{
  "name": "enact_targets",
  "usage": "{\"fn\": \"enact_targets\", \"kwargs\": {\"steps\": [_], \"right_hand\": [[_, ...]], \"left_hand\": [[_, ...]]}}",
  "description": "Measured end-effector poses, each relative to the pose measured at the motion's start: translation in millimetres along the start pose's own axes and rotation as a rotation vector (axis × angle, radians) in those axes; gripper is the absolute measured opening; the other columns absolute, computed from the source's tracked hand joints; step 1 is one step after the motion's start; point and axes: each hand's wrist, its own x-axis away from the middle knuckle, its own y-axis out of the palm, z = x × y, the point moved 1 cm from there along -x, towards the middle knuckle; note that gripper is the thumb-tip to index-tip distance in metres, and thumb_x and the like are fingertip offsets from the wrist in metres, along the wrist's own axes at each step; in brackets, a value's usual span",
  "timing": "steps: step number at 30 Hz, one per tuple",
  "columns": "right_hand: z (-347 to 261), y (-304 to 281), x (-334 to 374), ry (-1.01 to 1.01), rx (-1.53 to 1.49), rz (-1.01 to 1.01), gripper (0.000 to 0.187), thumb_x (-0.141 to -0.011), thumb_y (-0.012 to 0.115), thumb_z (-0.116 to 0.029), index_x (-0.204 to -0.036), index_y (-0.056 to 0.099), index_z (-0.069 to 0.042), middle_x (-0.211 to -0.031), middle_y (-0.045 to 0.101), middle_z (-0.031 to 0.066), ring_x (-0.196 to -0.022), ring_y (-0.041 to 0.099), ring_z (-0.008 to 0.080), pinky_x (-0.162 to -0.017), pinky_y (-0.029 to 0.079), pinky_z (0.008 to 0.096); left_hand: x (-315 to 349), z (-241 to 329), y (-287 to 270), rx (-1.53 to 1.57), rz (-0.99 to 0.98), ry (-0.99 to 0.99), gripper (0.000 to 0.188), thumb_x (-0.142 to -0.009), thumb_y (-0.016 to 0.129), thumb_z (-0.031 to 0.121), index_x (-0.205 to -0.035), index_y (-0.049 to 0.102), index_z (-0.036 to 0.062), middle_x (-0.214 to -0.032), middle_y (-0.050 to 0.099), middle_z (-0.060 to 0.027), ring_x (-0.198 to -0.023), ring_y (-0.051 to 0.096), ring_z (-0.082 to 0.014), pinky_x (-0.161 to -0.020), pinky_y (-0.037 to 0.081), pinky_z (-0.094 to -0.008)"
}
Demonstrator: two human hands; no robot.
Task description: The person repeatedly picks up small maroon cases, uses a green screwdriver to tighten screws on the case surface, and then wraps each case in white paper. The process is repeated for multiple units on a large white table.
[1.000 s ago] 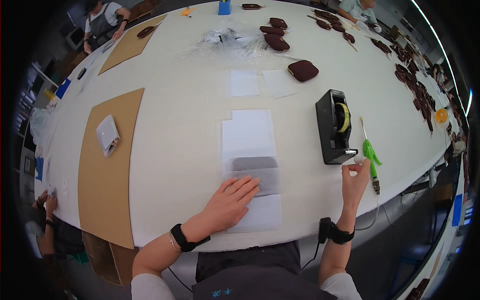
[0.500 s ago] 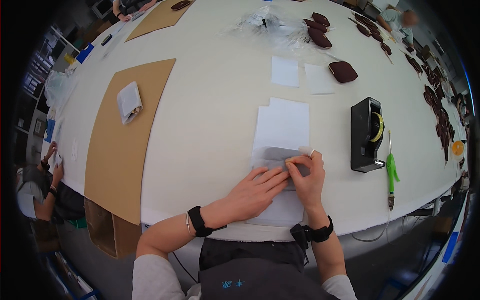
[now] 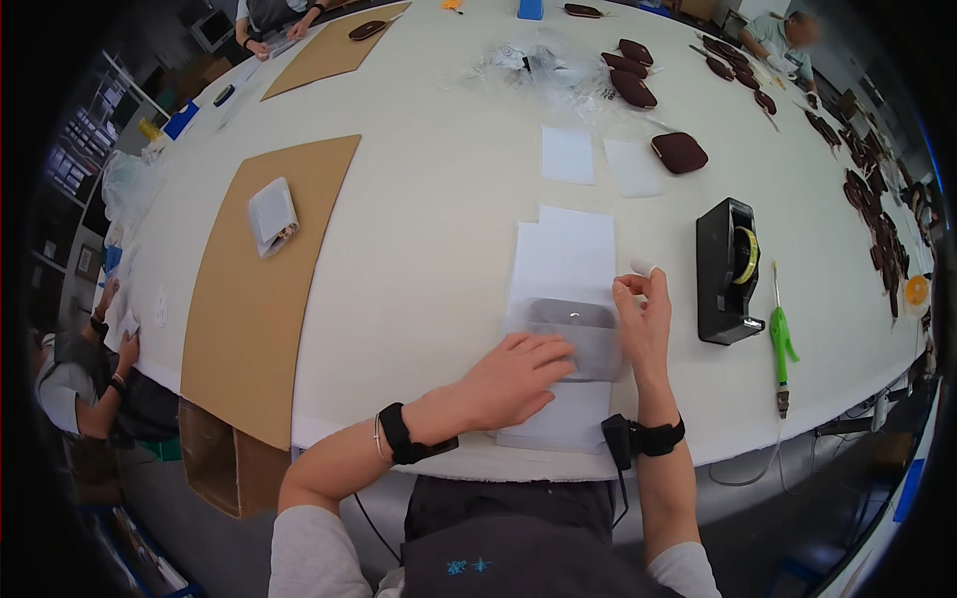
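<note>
A flat grey piece with rounded corners (image 3: 570, 311) lies on a stack of white sheets (image 3: 563, 249) in front of me. Its lower part looks paler, as if under a thin translucent layer, and a small shiny spot shows near its top. My left hand (image 3: 513, 379) rests over its left side, fingers stretched out and slightly blurred. Just beyond its right edge, my right hand (image 3: 646, 314) is raised with thumb and fingertips pinched together. One fingertip wears a white cover (image 3: 643, 267). Whatever the pinch may hold is too small to make out.
Right of the sheets stand a black tape dispenser (image 3: 726, 269) and a green-handled tool (image 3: 781, 344). A wrapped packet (image 3: 273, 214) lies on brown cardboard (image 3: 254, 329) at left. Beyond are a dark red pouch (image 3: 680, 152), loose papers (image 3: 567, 155) and crumpled clear plastic (image 3: 558, 70). Other people work around the table.
My right hand has lifted off the grey piece and moved right. The left hand has drawn back slightly toward me, uncovering more of the piece. The whole view has shifted a little.
</note>
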Motion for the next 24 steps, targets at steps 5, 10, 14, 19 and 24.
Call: {"fn": "enact_targets", "kwargs": {"steps": [5,10,14,19,24], "right_hand": [[-4,-25,28,0.061,-0.004,-0.024,0.025,-0.086,0.063,-0.015,-0.106,0.054,-0.003,-0.094,0.065,0.0035,-0.086,0.054,0.0148,-0.080,0.041,0.0346],[34,-46,53,0.065,-0.160,0.003,0.025,-0.087,0.058,-0.003,-0.111,0.054,-0.001,-0.093,0.062,0.0050,-0.079,0.054,0.0112,-0.072,0.043,0.0252],[32,-47,56,0.057,-0.153,-0.017,0.022,-0.087,0.055,-0.001,-0.109,0.053,-0.002,-0.094,0.061,0.0056,-0.085,0.056,0.0108,-0.078,0.045,0.0259],[34,-47,55,0.086,-0.116,-0.096,0.022,-0.084,0.057,-0.001,-0.106,0.054,0.001,-0.094,0.061,0.0067,-0.082,0.056,0.0120,-0.075,0.044,0.0263],[42,-49,54,-0.001,-0.013,-0.107,0.023,-0.081,0.062,-0.001,-0.102,0.054,0.002,-0.095,0.063,0.0104,-0.083,0.058,0.0196,-0.076,0.046,0.0310]], "left_hand": [[-34,-32,-21,-0.012,0.009,-0.181,0.056,-0.075,0.074,0.022,-0.124,0.054,0.0028,-0.129,0.052,-0.0131,-0.121,0.048,-0.0298,-0.098,0.040,-0.0422],[-64,-55,-26,0.264,-0.299,-0.365,0.060,-0.065,0.081,0.034,-0.108,0.061,-0.0028,-0.101,0.063,-0.0190,-0.091,0.060,-0.0309,-0.075,0.048,-0.0375],[-29,-50,-50,0.501,-0.227,-0.449,0.055,-0.067,0.082,0.036,-0.101,0.062,-0.0029,-0.091,0.065,-0.0128,-0.081,0.060,-0.0208,-0.070,0.047,-0.0323],[96,-97,-111,0.945,0.372,-0.788,0.045,-0.080,0.076,0.023,-0.111,0.059,-0.0041,-0.097,0.064,-0.0077,-0.085,0.061,-0.0120,-0.073,0.051,-0.0266],[259,-176,-144,0.893,0.885,-1.092,0.043,-0.088,0.068,0.017,-0.123,0.055,-0.0046,-0.111,0.066,-0.0124,-0.095,0.067,-0.0198,-0.082,0.055,-0.0325]]}}
